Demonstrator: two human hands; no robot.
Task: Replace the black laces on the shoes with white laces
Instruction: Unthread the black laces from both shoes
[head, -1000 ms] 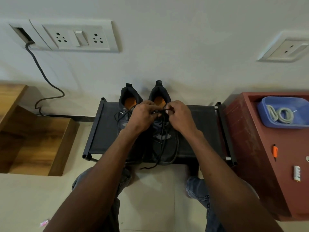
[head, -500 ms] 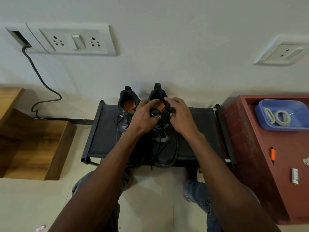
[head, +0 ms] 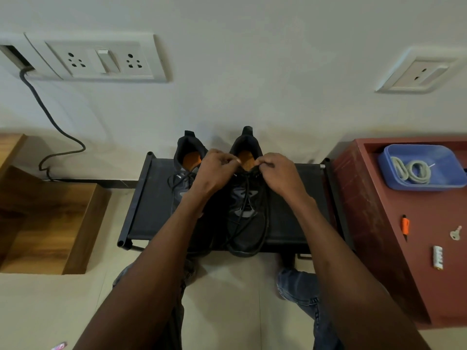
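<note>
While both hands work at the collar of the right-hand shoe (head: 246,198), each appears to pinch a stretch of the black lace (head: 249,188) near the topmost eyelets. The left hand (head: 214,173) has its fingertips curled together just above the tongue; the right hand (head: 279,173) mirrors it on the other side, fingers bent onto the lace at the collar edge. Whether either pinch closes on the lace itself or on the eyelet edge is too small to tell. Holding the lace at both sides probably lets the top crossing be slackened evenly before it is drawn out.

Loose lengths of that lace trail down over the toe and past the front edge of the black shoe rack (head: 151,210), which suggests the knot is undone and unthreading is at an early stage. The rack raises the pair near the kneeling person's reach, heels toward the wall.

Beside it, touching or nearly so, stands the left-hand shoe (head: 185,178), its black lace in place and untouched.

Well apart to the right, on a red cabinet (head: 379,223), a blue tray (head: 444,157) holds the coiled white laces (head: 410,170), ready for later threading. An orange-handled tool (head: 405,224), a key (head: 456,233) and a battery (head: 438,257) lie nearer on the cabinet top.
</note>
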